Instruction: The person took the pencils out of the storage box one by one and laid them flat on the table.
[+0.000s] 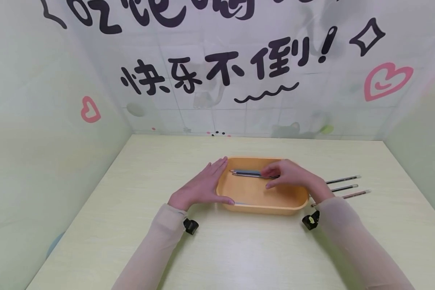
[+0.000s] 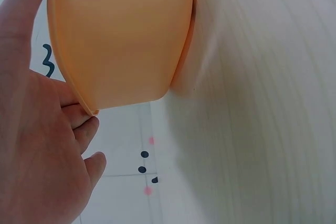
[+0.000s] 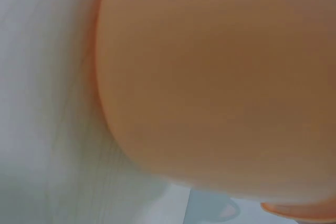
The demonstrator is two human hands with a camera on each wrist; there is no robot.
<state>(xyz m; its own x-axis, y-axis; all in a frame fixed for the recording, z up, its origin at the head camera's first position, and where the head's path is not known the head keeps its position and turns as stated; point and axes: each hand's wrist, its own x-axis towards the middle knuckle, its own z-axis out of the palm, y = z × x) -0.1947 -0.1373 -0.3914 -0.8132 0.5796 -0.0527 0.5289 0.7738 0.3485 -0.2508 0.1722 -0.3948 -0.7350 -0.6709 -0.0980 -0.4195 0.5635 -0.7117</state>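
Observation:
An orange tray [image 1: 253,193] rests on the table, with slim pencils [image 1: 247,173] lying together near its back wall. My left hand [image 1: 203,187] spans the left end, thumb on the front rim and fingers at the back left corner. In the left wrist view, the fingers of that left hand [image 2: 58,124] meet the rim of the tray [image 2: 121,40]. Over the right part of the tray is my right hand [image 1: 290,174], its thumb apart from the bent fingers, which overlap the pencils. The tray's outer wall [image 3: 220,87] fills the right wrist view, with the right hand out of sight.
Three more pencils [image 1: 344,188] lie on the light table [image 1: 232,249] just right of the tray, partly hidden by the right forearm. Behind stands a white backdrop [image 1: 203,117] with black lettering, and pale side walls [image 1: 58,161] flank the table.

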